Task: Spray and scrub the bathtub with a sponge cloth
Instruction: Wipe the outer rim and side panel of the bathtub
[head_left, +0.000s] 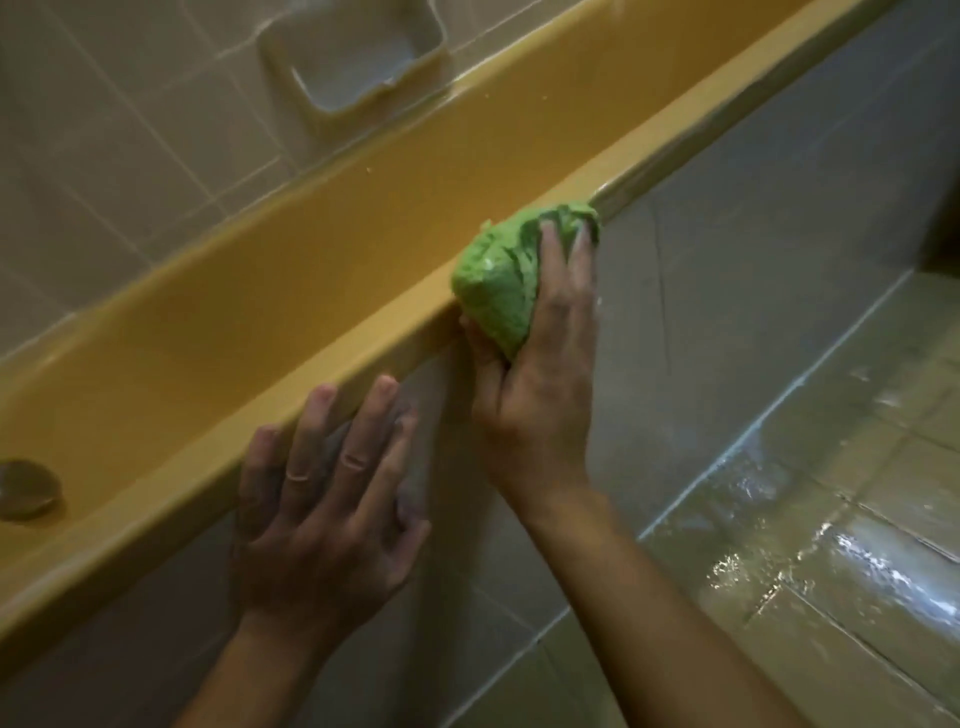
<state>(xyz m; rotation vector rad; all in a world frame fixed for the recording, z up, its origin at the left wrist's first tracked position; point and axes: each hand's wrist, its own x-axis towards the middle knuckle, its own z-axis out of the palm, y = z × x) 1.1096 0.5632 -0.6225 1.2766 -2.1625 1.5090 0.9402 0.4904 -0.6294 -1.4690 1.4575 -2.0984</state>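
The lone head camera looks steeply down, close over the bathtub rim (156, 525), running 8 to 1 o'clock

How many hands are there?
2. The left hand rests flat against the tub rim, low in the middle. The right hand grips the green cloth on the rim, just beyond it. No other seems hidden.

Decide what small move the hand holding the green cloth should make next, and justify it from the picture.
Probably slide the sponge cloth along the bathtub rim toward the upper right. The right hand grips it bunched and pressed on the rim's outer edge, the left hand rests against the rim just to its left, and the rim beyond the cloth lies unobstructed.
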